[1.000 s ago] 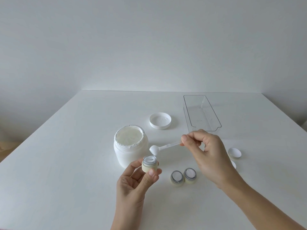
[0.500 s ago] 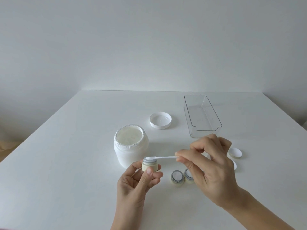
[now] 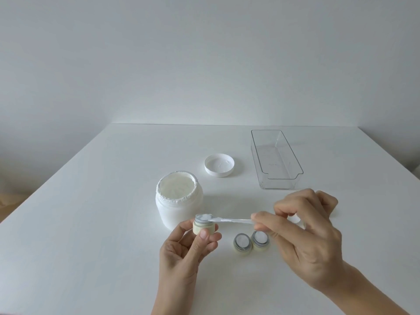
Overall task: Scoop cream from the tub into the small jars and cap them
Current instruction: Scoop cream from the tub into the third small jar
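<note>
White table (image 3: 91,223), pale wall behind. Open cream tub (image 3: 179,198) as landmark. Left hand (image 3: 186,248) just in front of tub, fingers and thumb clamped on small jar (image 3: 203,226). Right hand (image 3: 304,237) right of tub, fingertips pinching spatula (image 3: 231,220), tip on jar mouth. Two open jars (image 3: 251,243) front-right of tub. Tub lid (image 3: 219,165), clear tray (image 3: 276,159) behind-right.

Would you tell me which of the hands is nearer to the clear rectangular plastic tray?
The right hand. It sits just in front of the clear rectangular plastic tray, pinching the white spoon. The left hand is farther off, holding a small cream jar.
</note>
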{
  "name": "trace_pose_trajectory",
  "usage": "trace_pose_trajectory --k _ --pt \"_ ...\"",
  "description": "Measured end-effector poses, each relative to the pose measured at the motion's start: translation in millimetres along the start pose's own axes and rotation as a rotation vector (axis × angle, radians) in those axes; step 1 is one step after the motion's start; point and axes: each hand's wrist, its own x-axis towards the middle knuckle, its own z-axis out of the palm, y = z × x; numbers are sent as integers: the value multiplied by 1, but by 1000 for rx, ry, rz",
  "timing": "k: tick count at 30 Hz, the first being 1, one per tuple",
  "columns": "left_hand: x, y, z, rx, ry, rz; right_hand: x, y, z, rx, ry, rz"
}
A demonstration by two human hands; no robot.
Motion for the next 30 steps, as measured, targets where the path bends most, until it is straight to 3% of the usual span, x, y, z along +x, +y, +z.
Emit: trace_pose_trajectory --k 3,8,11,30 --pt "0 -2 -2 14 12 25 4 -3 -2 43 27 223" --pt "1 -5 -5 58 -8 78 8 -6 5 282 -172 712" --pt "2 -7 -7 85 -20 102 6 -5 9 386 -229 852" --pt "-3 -2 -1 177 -81 34 15 1 10 481 -350 913"
